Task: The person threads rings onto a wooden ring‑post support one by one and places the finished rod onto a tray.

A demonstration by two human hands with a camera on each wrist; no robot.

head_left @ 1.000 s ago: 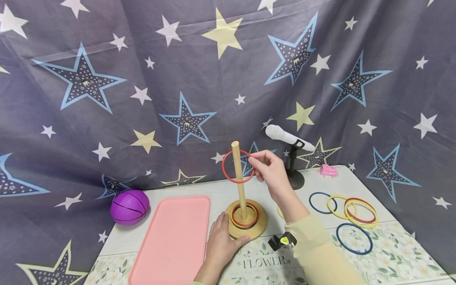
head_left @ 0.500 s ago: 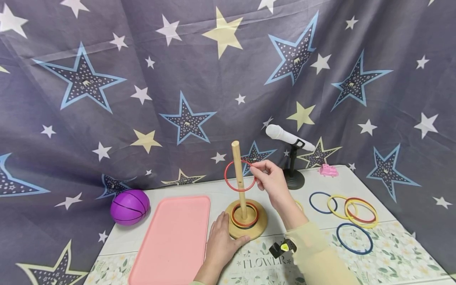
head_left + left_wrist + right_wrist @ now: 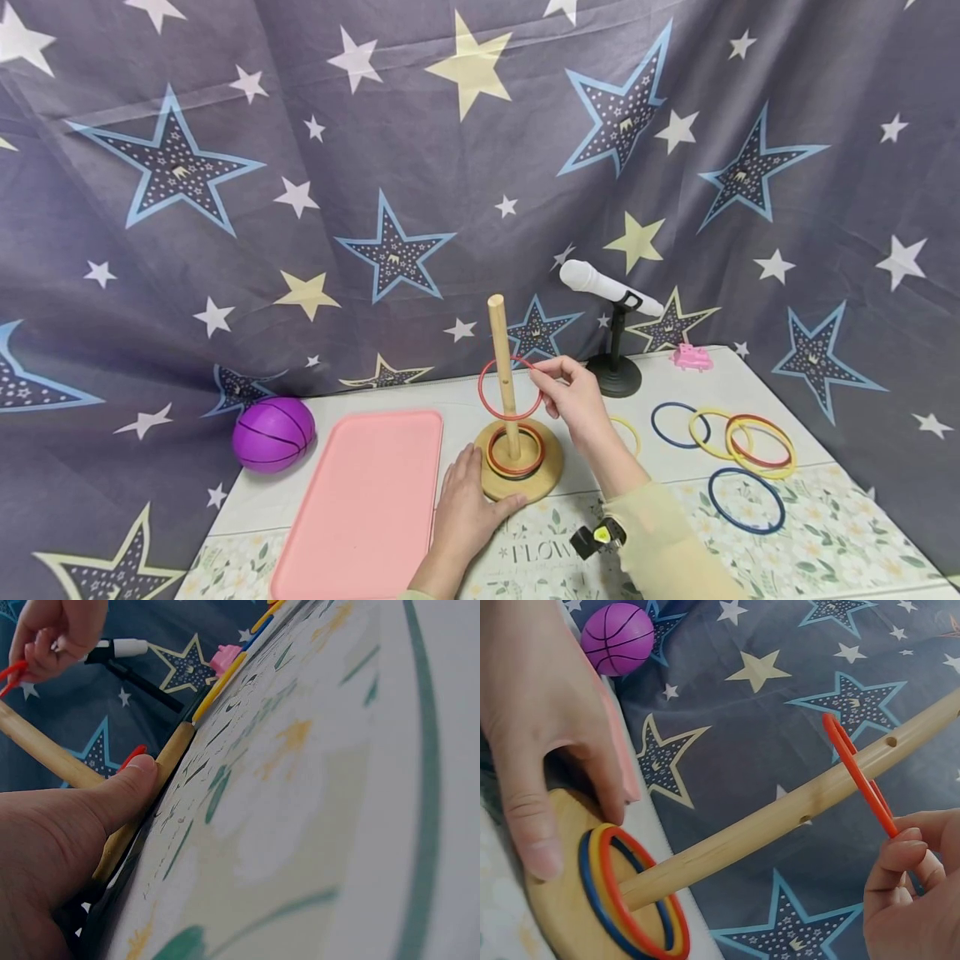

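Under left hand [image 3: 465,510], base [image 3: 545,477] partly hidden

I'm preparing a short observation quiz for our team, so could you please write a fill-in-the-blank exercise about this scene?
1. The right hand pinches a ring coloured ____.
2. Of the stacked rings on the wooden base, the bottom one is ____.
3. In the head view, the purple ball sits to the ____ of the pink tray.
4. The microphone on the black stand is mainly ____.
Missing words: red; blue; left; white.
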